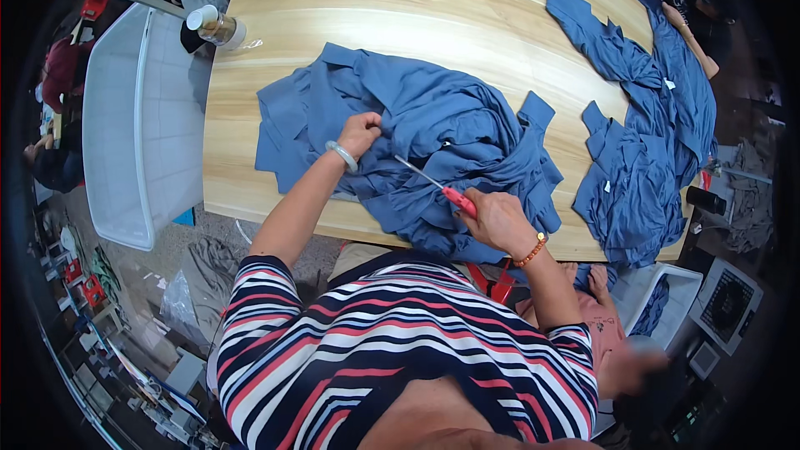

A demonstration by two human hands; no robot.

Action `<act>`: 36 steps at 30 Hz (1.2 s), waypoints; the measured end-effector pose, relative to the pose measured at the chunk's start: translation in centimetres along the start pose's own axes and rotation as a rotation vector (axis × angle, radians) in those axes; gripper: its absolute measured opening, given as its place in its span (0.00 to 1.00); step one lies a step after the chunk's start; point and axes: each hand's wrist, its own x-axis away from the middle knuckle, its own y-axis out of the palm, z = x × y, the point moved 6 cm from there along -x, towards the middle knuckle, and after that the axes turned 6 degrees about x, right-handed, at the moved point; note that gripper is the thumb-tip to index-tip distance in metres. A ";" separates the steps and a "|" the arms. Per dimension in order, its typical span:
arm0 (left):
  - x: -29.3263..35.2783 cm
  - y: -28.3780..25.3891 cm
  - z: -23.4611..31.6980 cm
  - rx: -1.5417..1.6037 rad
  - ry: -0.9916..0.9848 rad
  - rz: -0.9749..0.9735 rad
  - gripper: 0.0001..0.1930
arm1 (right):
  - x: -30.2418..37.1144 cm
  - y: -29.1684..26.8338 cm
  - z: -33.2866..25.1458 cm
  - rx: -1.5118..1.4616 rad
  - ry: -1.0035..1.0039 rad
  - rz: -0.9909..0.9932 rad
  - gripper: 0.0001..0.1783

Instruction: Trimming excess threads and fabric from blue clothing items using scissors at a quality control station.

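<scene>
A heap of blue garments (442,108) lies crumpled in front of me on the wooden table. At its left part, my left hand (360,135) pinches a bit of the blue cloth, with a pale bangle on the wrist. My right hand (496,218) is closed round a red-handled tool with a thin metal shaft (461,201). Its shaft points up and left over the cloth, toward my left hand. Whether the tip touches the fabric I cannot tell. The exact kind of tool is not clear either.
The wooden table (333,0) carries a second blue garment pile (633,183) at the right, where another person's arm (692,42) reaches in. A lidded jar (218,27) stands at the left edge, beside a large white bin (117,125). Someone in pink sits at lower right.
</scene>
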 end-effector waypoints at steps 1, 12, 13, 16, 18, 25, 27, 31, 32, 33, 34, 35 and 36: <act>-0.3 -0.9 -1.3 0.062 -0.054 0.028 0.10 | 0.0 0.1 -0.5 0.019 -0.014 -0.029 0.13; 5.9 4.0 5.4 0.500 -0.248 -0.219 0.11 | -0.7 3.2 1.3 0.021 0.023 -0.134 0.15; 6.1 4.3 7.9 0.391 -0.125 -0.210 0.13 | -0.9 3.2 1.4 0.021 0.021 -0.135 0.15; 5.6 2.2 17.0 0.272 0.213 -0.129 0.11 | -2.0 2.6 2.4 -0.055 0.065 -0.053 0.16; 5.9 0.6 23.4 0.360 0.327 -0.061 0.11 | -3.4 1.8 5.0 0.006 0.249 0.053 0.19; 4.3 -5.4 35.1 -0.068 0.907 0.102 0.09 | -5.7 -5.8 9.7 0.223 0.556 0.269 0.19; 5.1 -5.9 36.1 -0.004 0.923 0.135 0.07 | -5.8 -8.9 8.9 0.289 0.524 0.506 0.18; 5.6 -6.1 35.8 0.005 0.898 0.130 0.07 | -5.5 -12.2 9.9 0.401 0.675 0.548 0.17; 6.4 -5.3 35.7 0.029 0.887 0.105 0.08 | -5.0 -12.7 10.7 0.422 0.717 0.560 0.19; 6.0 -3.2 35.3 0.087 0.856 0.190 0.08 | -3.8 -13.3 11.4 0.454 0.785 0.603 0.20; 5.9 -3.5 35.4 0.089 0.853 0.192 0.08 | -2.9 -14.2 11.5 0.474 0.833 0.599 0.20; 5.9 -3.5 35.5 0.042 0.891 0.091 0.08 | -2.0 -15.4 11.2 0.467 0.866 0.626 0.21; 6.1 -3.6 35.7 -0.010 0.925 -0.006 0.09 | -1.5 -16.3 10.9 0.455 0.894 0.652 0.22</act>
